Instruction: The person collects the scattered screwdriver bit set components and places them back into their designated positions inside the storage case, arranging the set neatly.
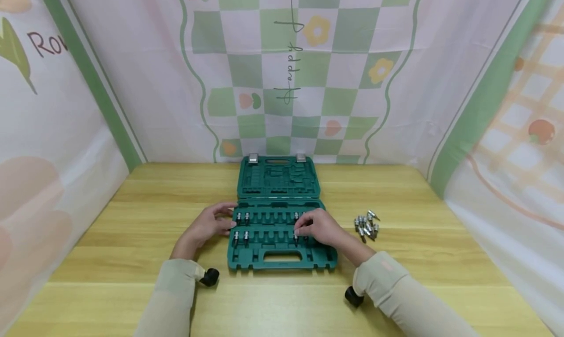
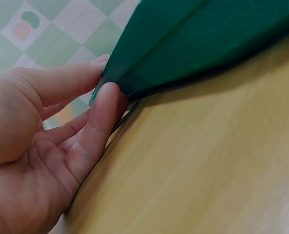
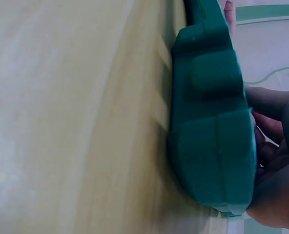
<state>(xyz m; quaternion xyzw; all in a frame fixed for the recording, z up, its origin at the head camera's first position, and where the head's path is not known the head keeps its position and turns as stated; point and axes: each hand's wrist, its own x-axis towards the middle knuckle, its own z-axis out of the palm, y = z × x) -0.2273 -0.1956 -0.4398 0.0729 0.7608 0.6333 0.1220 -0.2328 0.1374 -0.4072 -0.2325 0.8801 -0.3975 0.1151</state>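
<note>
A green plastic tool case (image 1: 246, 262) lies unfolded on the table, its lid (image 1: 278, 185) toward the back wall. Bit sockets (image 1: 246, 237) with silver tops and dark tips stand in some slots of two rows. My left hand (image 1: 207, 227) holds the case's left edge; in the left wrist view, thumb and fingers meet at its green side (image 2: 183, 53). Over the right part of the rows, my right hand (image 1: 323, 227) pinches a bit socket (image 1: 295, 238) at a front-row slot. In the right wrist view, the case side (image 3: 208, 156) hides my fingertips.
A small pile of loose bit sockets (image 1: 366, 226) lies on the wooden table (image 1: 410, 273), right of the case. Two silver latches (image 1: 253, 158) sit on the lid's far edge. Patterned cloth (image 1: 282, 67) hangs behind and at both sides.
</note>
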